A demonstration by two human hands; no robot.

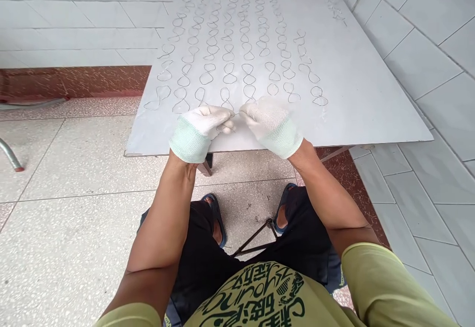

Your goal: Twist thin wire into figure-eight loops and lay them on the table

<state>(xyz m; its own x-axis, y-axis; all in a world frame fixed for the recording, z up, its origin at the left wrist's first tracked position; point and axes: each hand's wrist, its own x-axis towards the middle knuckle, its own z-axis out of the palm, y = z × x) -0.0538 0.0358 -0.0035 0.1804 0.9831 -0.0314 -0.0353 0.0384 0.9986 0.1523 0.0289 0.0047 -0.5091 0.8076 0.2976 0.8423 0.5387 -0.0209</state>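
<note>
My left hand [202,128] and my right hand [272,123], both in white knit gloves with pale green cuffs, meet over the near edge of a white tabletop [371,99]. Their fingertips pinch a short, thin wire [236,114], of which only a little shows; the fingers cover the rest. Just beyond them lie rows of thin dark wire pieces, most bent into figure-eight loops [248,73]. One of these loops partly disappears behind my left fingers.
A small cluster of bent wire bits [337,14] lies at the table's far right. White tiled walls [426,60] border the back and right side. Below are the speckled floor [85,168], my sandalled feet, a dark metal frame [256,243] and, far left, a metal leg [10,155].
</note>
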